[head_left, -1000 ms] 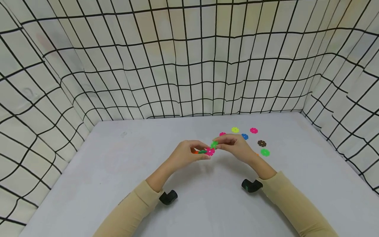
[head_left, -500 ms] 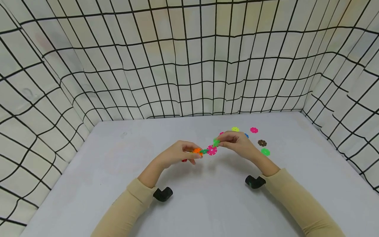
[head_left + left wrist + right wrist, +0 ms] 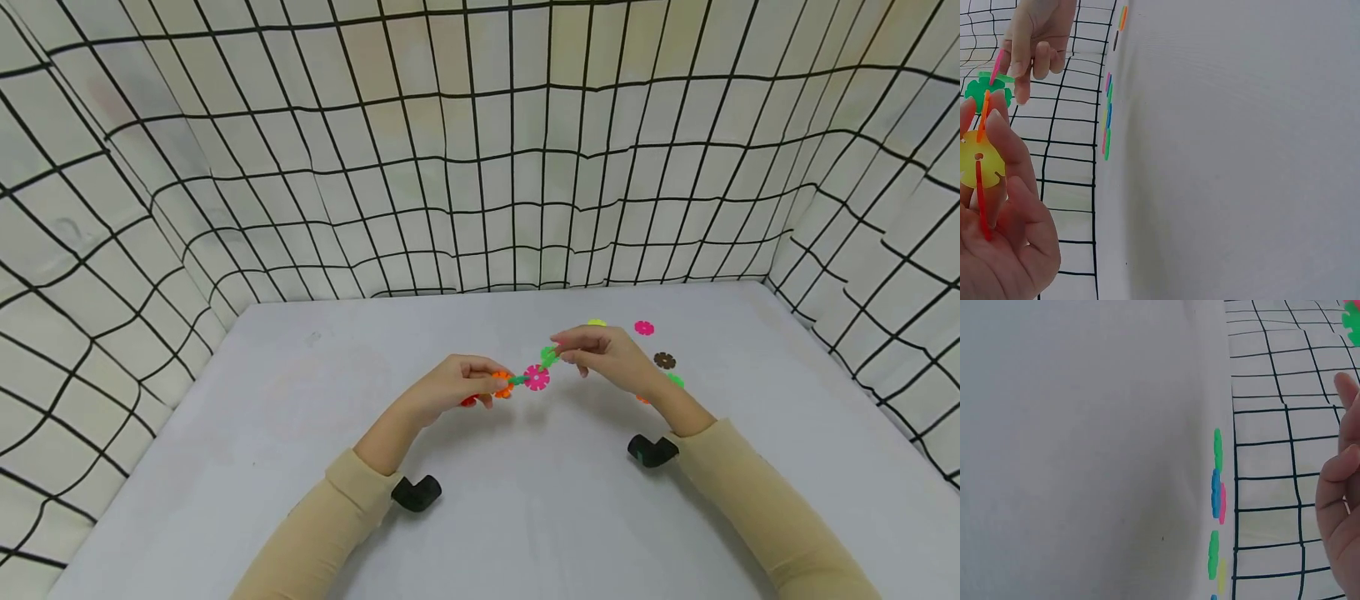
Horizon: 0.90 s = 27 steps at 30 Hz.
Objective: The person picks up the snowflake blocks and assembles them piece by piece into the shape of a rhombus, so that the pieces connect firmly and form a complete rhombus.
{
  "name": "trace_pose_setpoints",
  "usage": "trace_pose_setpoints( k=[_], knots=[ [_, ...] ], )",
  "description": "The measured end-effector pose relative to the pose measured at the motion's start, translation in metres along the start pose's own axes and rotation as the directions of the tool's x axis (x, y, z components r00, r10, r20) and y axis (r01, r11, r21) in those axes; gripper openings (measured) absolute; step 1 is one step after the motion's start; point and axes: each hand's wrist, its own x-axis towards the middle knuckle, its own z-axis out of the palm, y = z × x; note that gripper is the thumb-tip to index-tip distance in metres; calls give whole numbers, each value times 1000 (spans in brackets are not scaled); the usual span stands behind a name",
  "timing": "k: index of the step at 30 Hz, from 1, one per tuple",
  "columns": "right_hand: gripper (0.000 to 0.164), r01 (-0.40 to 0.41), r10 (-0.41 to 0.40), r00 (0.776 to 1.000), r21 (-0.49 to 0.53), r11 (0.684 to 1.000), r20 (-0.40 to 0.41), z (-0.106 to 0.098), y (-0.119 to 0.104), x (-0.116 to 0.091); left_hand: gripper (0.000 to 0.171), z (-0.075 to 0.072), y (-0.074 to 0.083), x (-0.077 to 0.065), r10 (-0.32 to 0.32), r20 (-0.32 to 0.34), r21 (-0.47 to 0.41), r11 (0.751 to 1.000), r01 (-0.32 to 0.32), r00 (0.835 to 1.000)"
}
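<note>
Slotted flower-shaped plastic discs are joined in a chain between the hands. In the head view it runs from a red disc (image 3: 468, 401) through an orange disc (image 3: 502, 384), a dark green disc (image 3: 518, 380) and a pink disc (image 3: 537, 377) to a light green disc (image 3: 550, 357). A yellow disc (image 3: 974, 164) linked between red and orange shows in the left wrist view. My left hand (image 3: 456, 387) pinches the chain at the orange disc. At the other end my right hand (image 3: 606, 354) holds the light green disc by its edge, its fingertips partly hidden.
Loose discs lie on the white table (image 3: 300, 433) behind and beside the right hand, among them a pink disc (image 3: 644, 328), a brown disc (image 3: 664, 361) and a green disc (image 3: 676, 380). Black-grid white sheeting (image 3: 480, 167) encloses the back and sides.
The left hand has shifted its grip left along the chain, from the pink disc to the orange one, uncovering the middle discs. My right hand has moved slightly up and right with the light green disc.
</note>
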Motion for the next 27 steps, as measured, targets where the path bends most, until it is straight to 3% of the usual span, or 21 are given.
trace_pose_setpoints(
  k=[9, 16, 27],
  knots=[
    [37, -203, 198, 979, -124, 971, -52, -21, 12, 10, 26, -1, -4, 2, 9, -8, -1, 1000, -9, 1000],
    [34, -241, 232, 970, -211, 947, -66, -31, 24, 13, 26, -3, -7, 2, 13, -23, 10, 1000, -13, 1000],
    [32, -351, 363, 930, -424, 835, -54, -45, 37, 19, 26, -4, -7, 4, 0, -39, 31, 1000, 1, 999]
  ],
)
